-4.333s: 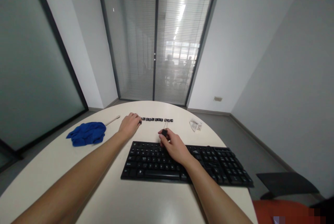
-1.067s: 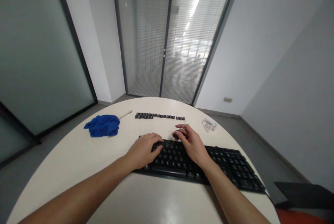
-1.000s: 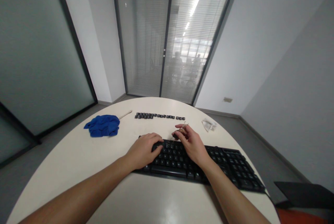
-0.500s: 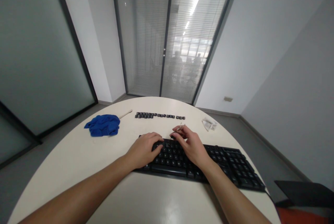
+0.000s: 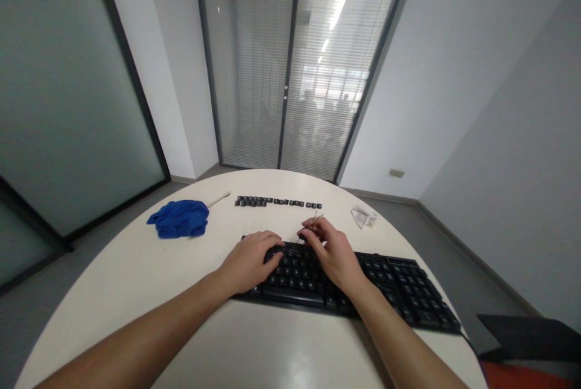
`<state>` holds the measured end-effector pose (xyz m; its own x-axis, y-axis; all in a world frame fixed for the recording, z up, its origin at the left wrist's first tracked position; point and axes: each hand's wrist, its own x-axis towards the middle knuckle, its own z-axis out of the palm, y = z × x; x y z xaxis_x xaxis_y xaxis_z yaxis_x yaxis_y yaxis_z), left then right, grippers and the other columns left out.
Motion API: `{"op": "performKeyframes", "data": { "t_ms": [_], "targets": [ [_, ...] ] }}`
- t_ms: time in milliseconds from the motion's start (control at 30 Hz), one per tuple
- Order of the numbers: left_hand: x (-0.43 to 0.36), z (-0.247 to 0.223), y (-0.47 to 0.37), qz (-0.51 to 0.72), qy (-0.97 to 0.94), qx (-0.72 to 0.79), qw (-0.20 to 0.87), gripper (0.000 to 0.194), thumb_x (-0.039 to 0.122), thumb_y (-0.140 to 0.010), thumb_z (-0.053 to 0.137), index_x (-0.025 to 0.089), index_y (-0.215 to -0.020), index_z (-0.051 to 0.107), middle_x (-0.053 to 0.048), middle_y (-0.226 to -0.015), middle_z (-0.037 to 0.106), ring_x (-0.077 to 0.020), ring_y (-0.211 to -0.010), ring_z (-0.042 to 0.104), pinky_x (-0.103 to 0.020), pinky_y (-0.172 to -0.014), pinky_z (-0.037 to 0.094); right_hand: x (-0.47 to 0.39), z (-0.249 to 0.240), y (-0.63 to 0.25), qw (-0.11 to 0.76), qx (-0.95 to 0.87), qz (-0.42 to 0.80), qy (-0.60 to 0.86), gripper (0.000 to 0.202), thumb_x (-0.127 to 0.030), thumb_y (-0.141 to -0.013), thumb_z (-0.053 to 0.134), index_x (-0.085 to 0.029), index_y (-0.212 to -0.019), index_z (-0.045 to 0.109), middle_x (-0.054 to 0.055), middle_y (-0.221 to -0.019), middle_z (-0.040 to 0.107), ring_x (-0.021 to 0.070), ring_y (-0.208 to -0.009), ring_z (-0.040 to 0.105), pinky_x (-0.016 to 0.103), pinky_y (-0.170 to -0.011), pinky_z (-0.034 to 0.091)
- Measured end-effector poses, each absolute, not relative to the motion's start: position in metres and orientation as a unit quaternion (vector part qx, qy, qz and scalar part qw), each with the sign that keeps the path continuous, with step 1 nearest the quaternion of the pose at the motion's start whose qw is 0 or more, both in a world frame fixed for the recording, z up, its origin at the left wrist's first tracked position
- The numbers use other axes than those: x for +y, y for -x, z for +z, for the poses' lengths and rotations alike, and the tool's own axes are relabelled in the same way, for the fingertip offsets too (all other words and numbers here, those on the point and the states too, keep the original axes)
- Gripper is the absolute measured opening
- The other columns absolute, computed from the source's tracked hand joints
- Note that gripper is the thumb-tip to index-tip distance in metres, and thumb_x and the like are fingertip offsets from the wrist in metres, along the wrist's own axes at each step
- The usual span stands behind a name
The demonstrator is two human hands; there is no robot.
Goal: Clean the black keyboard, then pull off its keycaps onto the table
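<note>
A black keyboard [image 5: 295, 297] lies across the round table in front of me. My left hand [image 5: 254, 261] rests on its left part, fingers lying over the upper keys and thumb apart from them. Over the upper middle keys, my right hand [image 5: 333, 251] pinches what looks like a wire keycap puller [image 5: 302, 236] with a dark handle. Thin wire shows above the fingers and another thin line slants down to the keys. Whether it touches a key I cannot tell. Beyond the hands, several loose black keycaps [image 5: 252, 201] stand in rows.
A crumpled blue cloth [image 5: 181, 218] lies at the left, with a thin pale stick or brush [image 5: 219, 199] beside it. A small white crumpled wrapper or tissue [image 5: 363, 216] is at the right. The keyboard cable [image 5: 469, 343] runs off the table's right edge [image 5: 474, 359].
My right hand has shifted very slightly, and the thin wire below its fingers now shows more clearly. My left hand and the keyboard stay in place.
</note>
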<state>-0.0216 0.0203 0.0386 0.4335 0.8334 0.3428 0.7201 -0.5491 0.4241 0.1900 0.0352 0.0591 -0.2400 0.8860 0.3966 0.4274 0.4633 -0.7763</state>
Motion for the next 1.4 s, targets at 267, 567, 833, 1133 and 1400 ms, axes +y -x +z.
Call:
{"op": "performKeyframes", "data": {
  "t_ms": [267,567,833,1133,1400],
  "targets": [
    [0.02,0.039,0.022,0.263,-0.839,0.464,0.109,0.02,0.027,-0.09,0.053,0.024,-0.106,0.064,-0.003,-0.111,0.067,-0.0214,-0.102,0.061,-0.038,-0.094,0.046,0.043,0.052,-0.189,0.465,-0.682,0.359,0.437,0.026,-0.042,-0.09,0.054,-0.019,-0.104,0.057,0.005,-0.089,0.071,0.0167,-0.075,0.066,0.03,-0.074,0.053],
    [0.021,0.037,0.022,0.262,-0.838,0.467,0.105,0.021,0.027,-0.09,0.054,0.024,-0.108,0.064,-0.003,-0.112,0.067,-0.021,-0.102,0.061,-0.037,-0.095,0.046,0.043,0.053,-0.187,0.466,-0.671,0.39,0.424,0.028,-0.042,-0.089,0.056,-0.019,-0.105,0.057,0.005,-0.088,0.07,0.0172,-0.081,0.066,0.029,-0.074,0.054],
    [0.02,0.039,0.022,0.263,-0.839,0.462,0.111,0.022,0.027,-0.09,0.053,0.024,-0.108,0.064,-0.004,-0.111,0.067,-0.0218,-0.103,0.061,-0.039,-0.095,0.046,0.043,0.049,-0.188,0.441,-0.698,0.371,0.425,0.027,-0.041,-0.091,0.054,-0.021,-0.108,0.06,0.005,-0.088,0.07,0.0173,-0.079,0.067,0.03,-0.074,0.053],
    [0.02,0.039,0.021,0.263,-0.84,0.462,0.112,0.022,0.027,-0.09,0.053,0.024,-0.109,0.064,-0.003,-0.111,0.067,-0.0214,-0.102,0.061,-0.037,-0.095,0.046,0.038,0.051,-0.187,0.397,-0.753,0.297,0.432,0.022,-0.036,-0.093,0.054,-0.024,-0.109,0.062,0.002,-0.088,0.072,0.0176,-0.08,0.068,0.029,-0.076,0.051],
    [0.02,0.04,0.022,0.259,-0.842,0.46,0.111,0.023,0.027,-0.09,0.053,0.025,-0.11,0.064,-0.003,-0.111,0.067,-0.0217,-0.103,0.06,-0.038,-0.095,0.046,0.026,0.062,-0.183,0.344,-0.815,0.209,0.418,0.016,-0.036,-0.094,0.053,-0.027,-0.103,0.064,0.001,-0.097,0.073,0.0205,-0.088,0.068,0.031,-0.081,0.048]
  ]
}}
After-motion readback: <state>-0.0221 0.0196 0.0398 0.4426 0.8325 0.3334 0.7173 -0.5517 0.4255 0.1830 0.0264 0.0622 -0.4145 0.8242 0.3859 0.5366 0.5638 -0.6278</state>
